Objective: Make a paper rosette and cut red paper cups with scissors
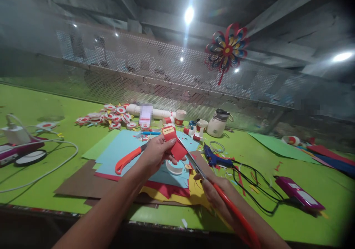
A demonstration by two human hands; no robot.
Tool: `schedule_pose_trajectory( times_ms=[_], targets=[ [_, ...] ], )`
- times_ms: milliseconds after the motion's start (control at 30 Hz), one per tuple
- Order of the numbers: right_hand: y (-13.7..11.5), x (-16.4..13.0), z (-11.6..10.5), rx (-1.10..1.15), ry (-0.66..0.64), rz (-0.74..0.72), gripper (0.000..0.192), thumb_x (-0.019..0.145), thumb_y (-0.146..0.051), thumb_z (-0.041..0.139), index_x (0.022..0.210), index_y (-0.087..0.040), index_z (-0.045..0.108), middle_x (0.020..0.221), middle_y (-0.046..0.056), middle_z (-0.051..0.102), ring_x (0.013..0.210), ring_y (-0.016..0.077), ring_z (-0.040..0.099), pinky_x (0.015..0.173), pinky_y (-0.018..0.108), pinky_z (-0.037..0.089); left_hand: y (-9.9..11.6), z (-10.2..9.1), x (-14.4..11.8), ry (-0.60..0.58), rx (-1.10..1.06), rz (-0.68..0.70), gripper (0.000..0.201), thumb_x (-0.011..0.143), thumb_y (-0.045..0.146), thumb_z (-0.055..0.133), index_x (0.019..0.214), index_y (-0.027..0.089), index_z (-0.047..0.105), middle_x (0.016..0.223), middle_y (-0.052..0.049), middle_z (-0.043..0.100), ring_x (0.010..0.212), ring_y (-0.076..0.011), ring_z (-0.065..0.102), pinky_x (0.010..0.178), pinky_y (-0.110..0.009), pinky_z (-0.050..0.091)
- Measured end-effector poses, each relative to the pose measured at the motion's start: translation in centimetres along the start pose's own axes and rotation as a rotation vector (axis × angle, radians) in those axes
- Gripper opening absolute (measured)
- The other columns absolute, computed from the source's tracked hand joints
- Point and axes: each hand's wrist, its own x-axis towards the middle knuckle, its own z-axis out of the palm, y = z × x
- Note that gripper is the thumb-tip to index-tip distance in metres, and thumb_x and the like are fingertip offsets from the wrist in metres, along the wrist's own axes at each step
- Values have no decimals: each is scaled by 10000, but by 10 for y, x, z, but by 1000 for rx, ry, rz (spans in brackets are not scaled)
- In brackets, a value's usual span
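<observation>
Our left hand [156,153] pinches a red paper piece [175,145] between thumb and fingers, held up above the stack of colored paper sheets [122,149] on the green table [277,190]. The piece sticks out to the right of our fingertips. Our right hand [219,197] is closed around the red handles of the scissors [199,171], whose blades meet the paper's lower right edge. A blue glue gun [216,159] lies just beyond.
</observation>
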Motion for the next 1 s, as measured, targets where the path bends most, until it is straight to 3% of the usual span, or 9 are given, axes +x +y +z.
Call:
schedule_pose_trajectory(
  times_ms=[233, 467, 633, 800, 1000],
  targets=[
    [0, 2, 0, -1, -3, -54, 511, 903, -569, 319, 957, -174, 639, 501, -19, 475, 489, 147, 508, 501, 239, 427, -2, 2, -2, -39, -9, 39, 273, 802, 326, 594, 936, 89, 575, 671, -100, 693, 546, -174, 660, 408, -199, 498],
    [0, 1, 9, 27, 17, -30, 471, 920, -542, 279, 878, -179, 577, 482, -42, 391, 416, 116, 411, 414, 223, 339, -5, 4, -2, -15, -41, 56, 248, 800, 319, 594, 918, 102, 580, 677, -95, 697, 553, -170, 664, 417, -190, 491],
    [-4, 1, 11, -31, 58, -42, 466, 911, -541, 293, 855, -174, 575, 524, -20, 445, 474, 132, 473, 445, 224, 356, -6, 3, -2, -4, -68, 52, 228, 793, 307, 599, 909, 113, 570, 662, -72, 689, 547, -166, 660, 417, -192, 487],
    [-1, 5, 16, -123, 87, -65, 524, 888, -570, 304, 927, -161, 629, 665, 55, 616, 638, 198, 605, 589, 271, 458, -4, 5, -3, 28, -112, 48, 209, 802, 302, 585, 903, 123, 549, 632, -44, 666, 520, -156, 648, 400, -185, 463],
    [1, 11, 21, -129, 172, -134, 573, 877, -582, 320, 1165, -172, 597, 957, 119, 674, 863, 241, 642, 737, 303, 490, -1, 9, -6, 26, -145, 45, 237, 771, 296, 623, 919, 136, 530, 641, -33, 664, 506, -157, 644, 382, -181, 440]
  ],
)
